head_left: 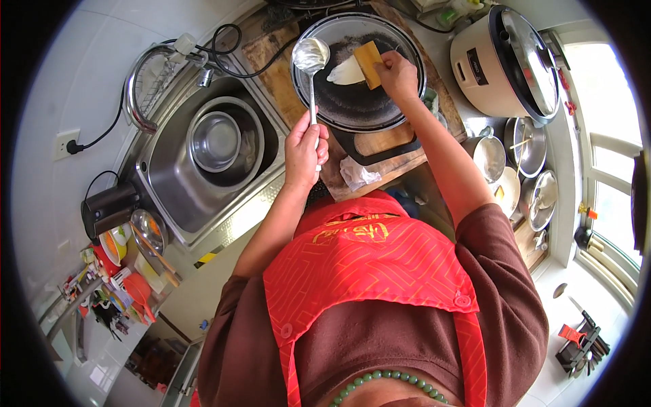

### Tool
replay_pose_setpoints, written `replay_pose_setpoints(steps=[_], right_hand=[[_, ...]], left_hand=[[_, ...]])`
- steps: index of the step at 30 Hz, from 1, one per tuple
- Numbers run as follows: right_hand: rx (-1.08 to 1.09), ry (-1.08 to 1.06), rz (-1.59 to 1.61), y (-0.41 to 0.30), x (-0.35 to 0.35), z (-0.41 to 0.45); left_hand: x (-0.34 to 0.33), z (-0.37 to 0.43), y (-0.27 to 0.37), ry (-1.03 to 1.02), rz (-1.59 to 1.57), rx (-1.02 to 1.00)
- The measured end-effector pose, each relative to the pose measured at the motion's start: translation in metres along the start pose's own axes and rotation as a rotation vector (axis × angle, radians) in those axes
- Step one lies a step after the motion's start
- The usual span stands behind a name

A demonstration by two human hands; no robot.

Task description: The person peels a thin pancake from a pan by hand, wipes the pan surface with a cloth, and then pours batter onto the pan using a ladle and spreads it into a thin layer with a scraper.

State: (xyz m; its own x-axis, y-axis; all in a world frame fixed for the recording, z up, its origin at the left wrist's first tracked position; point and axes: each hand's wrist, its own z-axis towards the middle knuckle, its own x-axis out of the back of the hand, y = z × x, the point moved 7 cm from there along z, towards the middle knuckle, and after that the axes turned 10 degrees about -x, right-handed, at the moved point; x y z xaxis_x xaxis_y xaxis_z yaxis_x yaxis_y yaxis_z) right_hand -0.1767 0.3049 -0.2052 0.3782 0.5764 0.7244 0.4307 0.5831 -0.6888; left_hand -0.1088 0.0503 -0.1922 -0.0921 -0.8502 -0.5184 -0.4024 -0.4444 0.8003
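Observation:
My left hand (303, 152) grips the handle of a metal ladle (311, 56), whose bowl is coated with pale batter and hangs over the left side of a round dark griddle (366, 109). Between the fingers of my right hand (397, 75) is a flat yellow-brown scraper (368, 64), held over the griddle's middle. Its left edge meets a patch of white batter (346, 72) spread on the dark surface. Whether the scraper presses on the griddle is hard to tell. A dark handle frame (374, 155) juts from the griddle towards me.
The griddle stands on a wooden board (335, 178), with a crumpled white tissue (358, 173) near its front edge. Left is a steel sink (178, 198) holding nested metal basins (216, 141). A large rice cooker (488, 66) and several metal bowls (539, 198) stand to the right.

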Motion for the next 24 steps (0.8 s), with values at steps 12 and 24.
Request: replay_pose_setpoints(steps=[12, 24], right_hand=[[0.001, -0.105, -0.033, -0.004, -0.024, -0.011], [0.017, -0.063, 0.131, -0.009, -0.011, -0.011]], left_hand=[[-0.008, 0.001, 0.0, 0.018, -0.001, -0.008], [-0.012, 0.006, -0.006, 0.024, -0.024, 0.039]])
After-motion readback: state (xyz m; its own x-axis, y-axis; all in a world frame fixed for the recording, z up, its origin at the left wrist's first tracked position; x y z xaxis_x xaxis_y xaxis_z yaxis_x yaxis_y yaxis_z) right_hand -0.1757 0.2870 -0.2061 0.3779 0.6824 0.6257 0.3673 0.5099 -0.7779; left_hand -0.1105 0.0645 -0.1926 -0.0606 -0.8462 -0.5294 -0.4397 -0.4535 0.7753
